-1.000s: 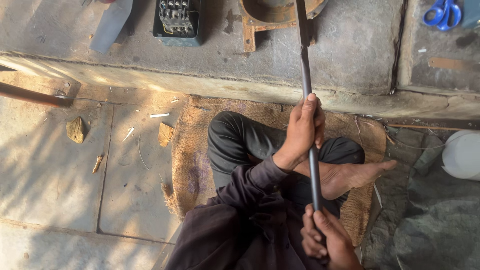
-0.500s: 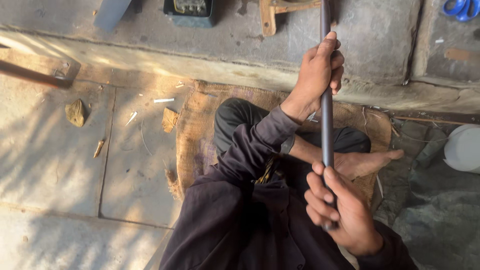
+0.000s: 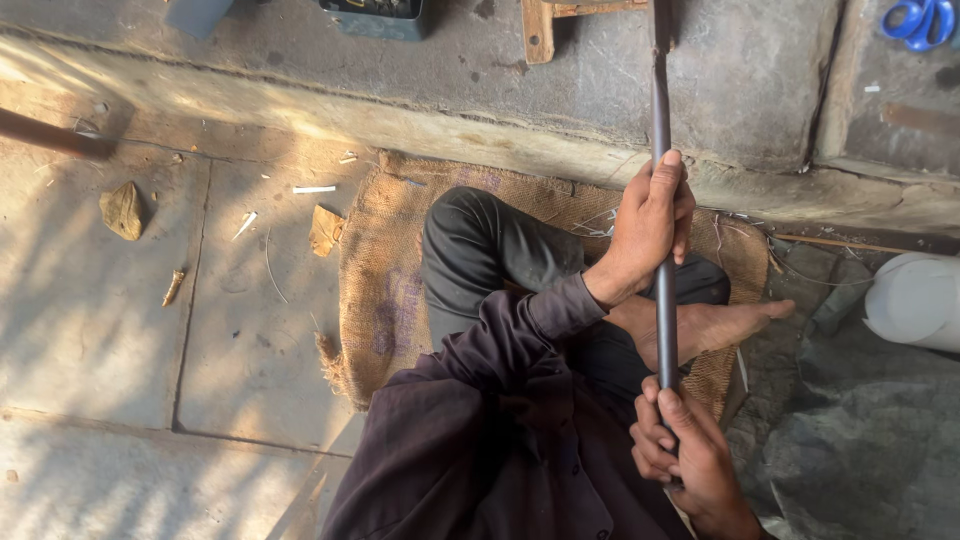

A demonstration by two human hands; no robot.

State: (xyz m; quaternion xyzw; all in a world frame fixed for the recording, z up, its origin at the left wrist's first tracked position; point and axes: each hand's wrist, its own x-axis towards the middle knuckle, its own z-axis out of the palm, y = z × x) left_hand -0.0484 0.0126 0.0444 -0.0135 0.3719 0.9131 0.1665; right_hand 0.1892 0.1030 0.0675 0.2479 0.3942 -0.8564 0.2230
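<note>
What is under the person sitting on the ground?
A brown burlap mat lies under the crossed legs and the bare foot, spread on the stone floor. Its middle is covered by the body, so anything there cannot be seen.

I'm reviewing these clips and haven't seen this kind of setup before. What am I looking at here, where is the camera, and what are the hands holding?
The camera sits on a person's head and looks down at their own body and hands. They sit cross-legged, barefoot, on a burlap mat laid on a stone floor. Both hands grip one long dark metal rod: the left hand higher up, the right hand near the lower end. On the floor lie a stone and wood chips. A white container stands at the right, and blue scissors lie on the raised ledge.
</note>
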